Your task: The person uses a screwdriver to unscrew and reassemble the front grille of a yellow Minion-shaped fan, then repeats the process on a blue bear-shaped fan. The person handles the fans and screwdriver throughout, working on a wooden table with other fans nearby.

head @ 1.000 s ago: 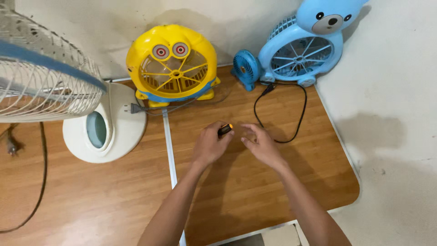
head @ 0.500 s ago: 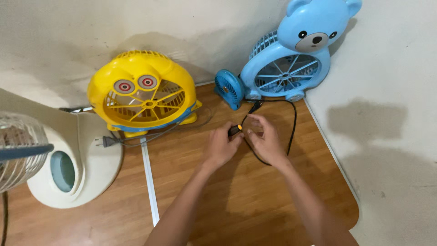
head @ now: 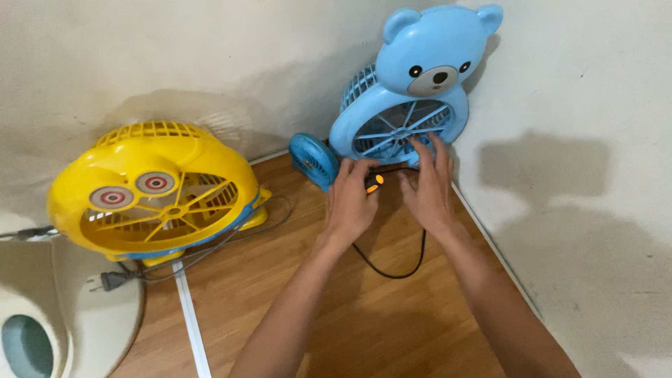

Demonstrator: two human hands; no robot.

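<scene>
My left hand (head: 352,203) has its fingers curled in, pinched around a small tool with an orange and black handle (head: 374,183); only the handle end peeks out past the thumb side, so I cannot tell what kind of tip it has. My right hand (head: 428,187) is spread wide and flat, fingers (head: 441,150) splayed, with the tips laid on the lower front grille of the blue bear-shaped fan (head: 413,105) and gripping nothing. The orange handle sits in the gap between my two hands, just beside the right thumb and right in front of the fan's base. That fan stands in the far right corner of the wooden floor (head: 364,308), where the two walls meet. A small round blue fan (head: 313,159) leans just beside its left side, partly hidden behind my left knuckles. A black cord (head: 402,271) loops out from under my hands across the floor; where it joins is covered. Toward the left edge stands a yellow fan (head: 157,199), with a grey plug (head: 105,281) lying before it, and a white fan base (head: 42,322) is cut off at the near left corner.
</scene>
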